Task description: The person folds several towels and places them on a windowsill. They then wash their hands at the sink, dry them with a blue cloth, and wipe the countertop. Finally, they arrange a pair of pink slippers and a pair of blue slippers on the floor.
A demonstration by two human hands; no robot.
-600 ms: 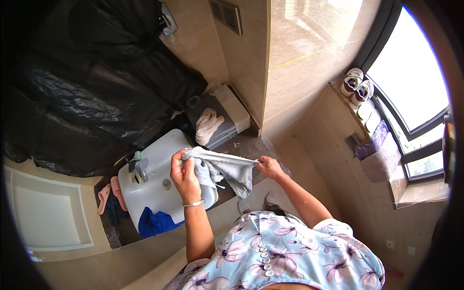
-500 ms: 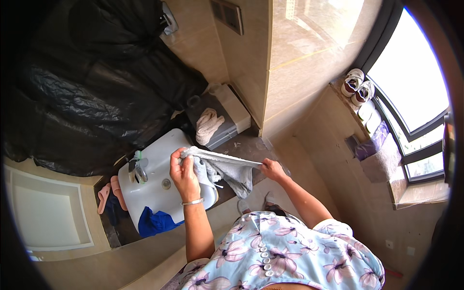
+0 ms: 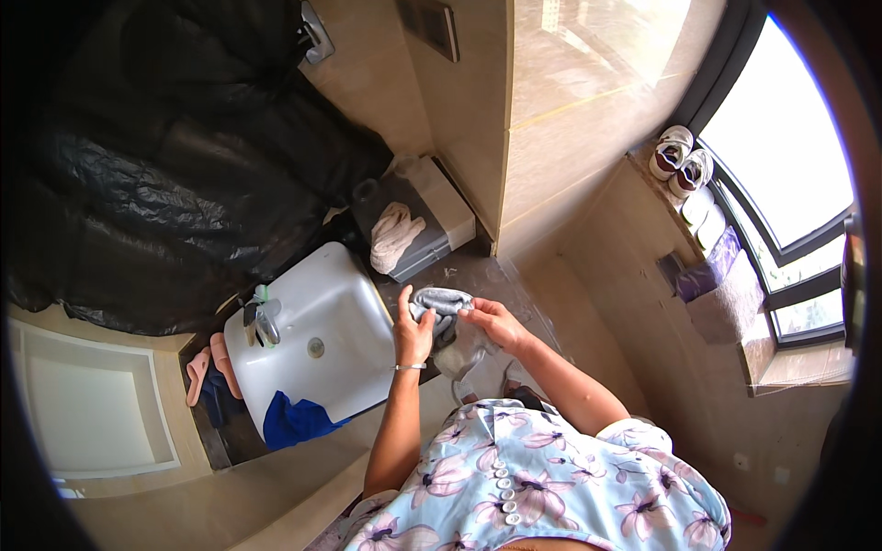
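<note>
A light grey cloth (image 3: 443,297), bunched and folded over at its top, hangs between my two hands near the right rim of the white washbasin (image 3: 354,294). My left hand (image 3: 413,336), with a bracelet at the wrist, grips its left side between thumb and fingers. On the other side my right hand (image 3: 494,323) pinches the cloth's right edge. The lower folds dangle below the hands and look blurred. A metal faucet (image 3: 265,323) stands at the basin's left side.
A blue cloth (image 3: 299,421) drapes over the basin's near left corner, with pink slippers (image 3: 220,360) beyond it. A cream cloth (image 3: 396,234) lies on a grey box (image 3: 427,243) behind. Black plastic sheeting (image 3: 175,184) covers the far left. Shoes (image 3: 680,161) rest on the windowsill.
The cloth was stretched sideways between my hands; now it is gathered up. My left hand has moved right, off the basin, and my right hand has come slightly left, so they are closer together.
</note>
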